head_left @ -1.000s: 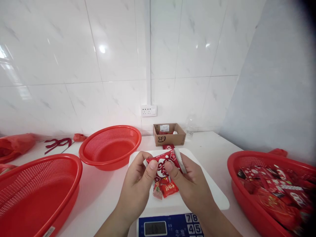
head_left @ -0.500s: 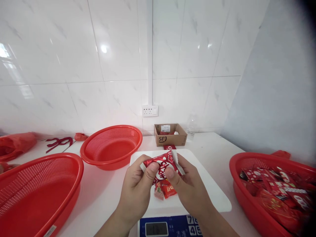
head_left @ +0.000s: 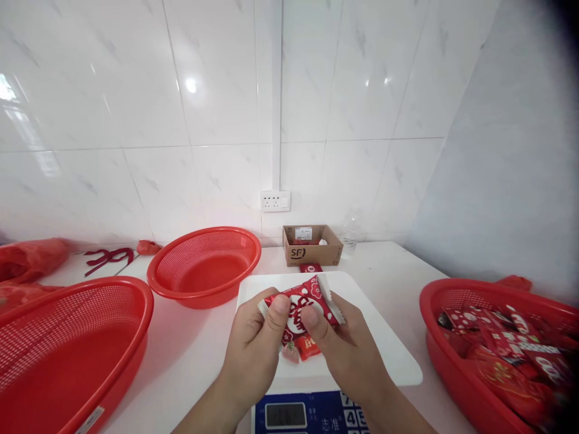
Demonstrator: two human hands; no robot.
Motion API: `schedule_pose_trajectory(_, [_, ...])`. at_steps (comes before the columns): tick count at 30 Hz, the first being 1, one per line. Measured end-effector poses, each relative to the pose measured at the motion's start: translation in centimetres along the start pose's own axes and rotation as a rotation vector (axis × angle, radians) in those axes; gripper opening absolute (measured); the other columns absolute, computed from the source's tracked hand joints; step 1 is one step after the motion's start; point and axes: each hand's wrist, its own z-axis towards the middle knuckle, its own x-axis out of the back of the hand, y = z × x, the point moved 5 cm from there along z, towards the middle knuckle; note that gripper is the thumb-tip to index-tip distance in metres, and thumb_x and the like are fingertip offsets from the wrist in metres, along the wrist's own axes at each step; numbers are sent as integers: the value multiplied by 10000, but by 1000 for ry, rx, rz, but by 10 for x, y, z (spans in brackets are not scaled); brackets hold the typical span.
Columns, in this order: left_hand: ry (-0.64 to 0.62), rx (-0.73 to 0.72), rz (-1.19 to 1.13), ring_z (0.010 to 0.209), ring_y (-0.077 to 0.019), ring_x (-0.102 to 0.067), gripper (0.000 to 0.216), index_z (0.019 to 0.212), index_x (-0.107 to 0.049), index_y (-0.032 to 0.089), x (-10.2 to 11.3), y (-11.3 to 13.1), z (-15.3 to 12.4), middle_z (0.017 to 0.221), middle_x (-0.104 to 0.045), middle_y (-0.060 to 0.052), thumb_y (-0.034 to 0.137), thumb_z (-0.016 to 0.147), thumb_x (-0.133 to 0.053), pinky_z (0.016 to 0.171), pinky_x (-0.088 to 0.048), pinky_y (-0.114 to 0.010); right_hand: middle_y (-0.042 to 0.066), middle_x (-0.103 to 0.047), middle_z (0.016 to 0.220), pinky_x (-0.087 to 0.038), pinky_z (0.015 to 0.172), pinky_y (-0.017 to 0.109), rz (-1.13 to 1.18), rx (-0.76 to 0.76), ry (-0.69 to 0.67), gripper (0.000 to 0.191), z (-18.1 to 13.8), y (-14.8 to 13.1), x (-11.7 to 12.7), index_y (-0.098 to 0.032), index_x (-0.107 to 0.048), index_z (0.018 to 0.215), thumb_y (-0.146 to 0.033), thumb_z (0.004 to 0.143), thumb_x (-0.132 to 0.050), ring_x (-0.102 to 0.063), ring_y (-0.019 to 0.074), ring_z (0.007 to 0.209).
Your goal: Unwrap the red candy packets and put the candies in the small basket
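Observation:
A red and white candy packet (head_left: 312, 296) with crimped ends is held up in front of me. My left hand (head_left: 256, 337) pinches its left side, thumb on the front. On its right side, my right hand (head_left: 346, 343) also grips it with the thumb pressed on the face. Below the packet lie a red wrapped candy (head_left: 309, 347) and a small pinkish wrapped candy (head_left: 290, 352), on the white pan of the scale (head_left: 384, 355). The scale's blue panel (head_left: 325, 416) shows a display and number keys, partly covered by my right wrist.
Red baskets stand around: one at front left (head_left: 58, 355), one at the back (head_left: 212, 265), and one at right (head_left: 434, 337) filled with red packets. Against the wall are a cardboard box (head_left: 314, 256) and a clear bottle (head_left: 351, 232). Dark red ribbons (head_left: 108, 259) lie at back left.
The packet is tilted a little differently, with more of its right crimped end showing. Both hands keep their hold, and the view has shifted slightly.

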Motion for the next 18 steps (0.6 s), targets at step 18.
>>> schedule_pose_trajectory(18, [123, -174, 145, 474, -134, -467, 468, 593, -463, 209, 6, 7, -4, 499, -537, 25, 575, 871, -550, 478, -357, -245, 3, -607, 614, -472, 449, 251, -66, 76, 9, 434, -2, -5, 1, -187, -670, 832, -618, 776, -676, -512, 142, 476])
